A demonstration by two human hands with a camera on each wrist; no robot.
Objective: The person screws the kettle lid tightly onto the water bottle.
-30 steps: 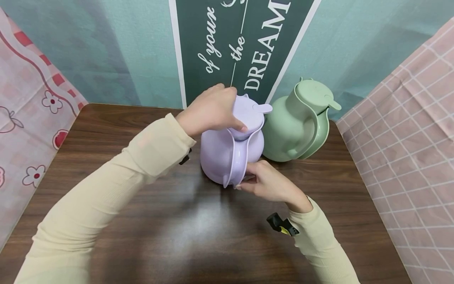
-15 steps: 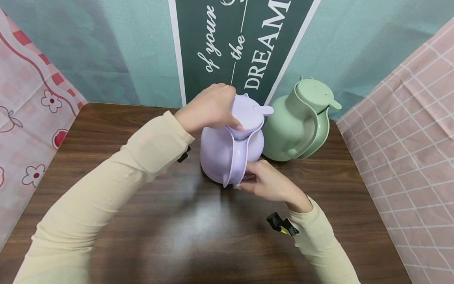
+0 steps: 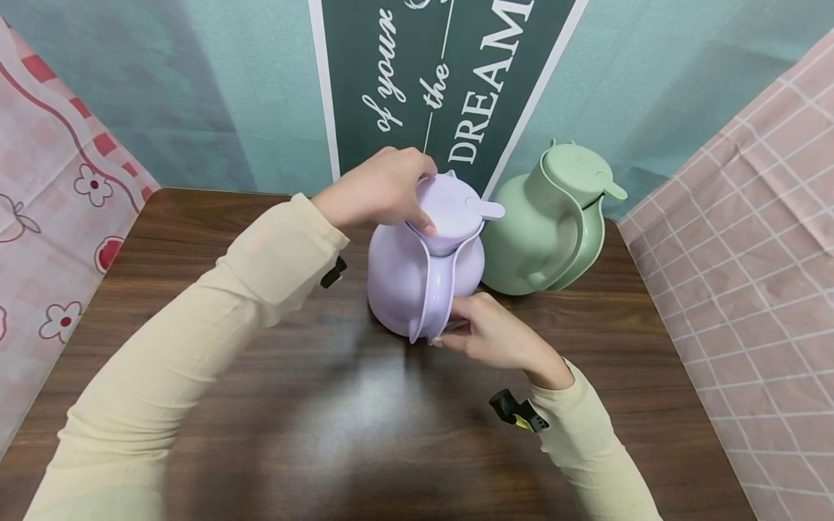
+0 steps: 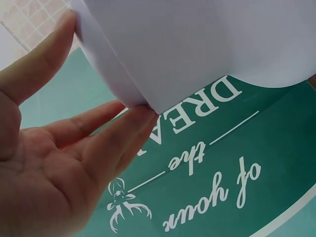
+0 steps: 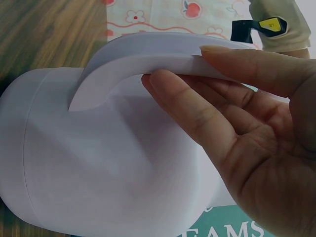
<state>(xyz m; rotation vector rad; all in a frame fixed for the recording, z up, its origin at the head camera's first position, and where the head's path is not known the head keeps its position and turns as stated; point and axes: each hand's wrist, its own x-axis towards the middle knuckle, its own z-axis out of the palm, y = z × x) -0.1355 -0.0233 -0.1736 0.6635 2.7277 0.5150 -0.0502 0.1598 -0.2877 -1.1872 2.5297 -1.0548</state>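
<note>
A lilac thermos jug point(image 3: 397, 282) stands upright near the middle of the table, its handle towards me. My left hand point(image 3: 384, 189) grips the rim of its round lid point(image 3: 446, 206), thumb at the near side and fingers at the far side. In the left wrist view, the thumb and fingertips of this hand point(image 4: 74, 163) touch the lid's edge point(image 4: 106, 64). Low on the handle point(image 3: 438, 289), my right hand point(image 3: 491, 329) holds on with fingers inside the loop. The right wrist view has the thumb on the handle's outside point(image 5: 143, 47).
A green thermos jug point(image 3: 534, 224) stands close behind on the right. A dark green printed panel point(image 3: 430, 87) hangs on the back cloth. Gridded pink cloth point(image 3: 749, 289) bounds the right side, flowered cloth point(image 3: 65, 239) the left. Brown wooden table point(image 3: 365, 434) lies in front.
The lid has turned a little, its lever tip swinging towards me. My left hand has shifted slightly left with it. The right hand and the jug's body stay in place.
</note>
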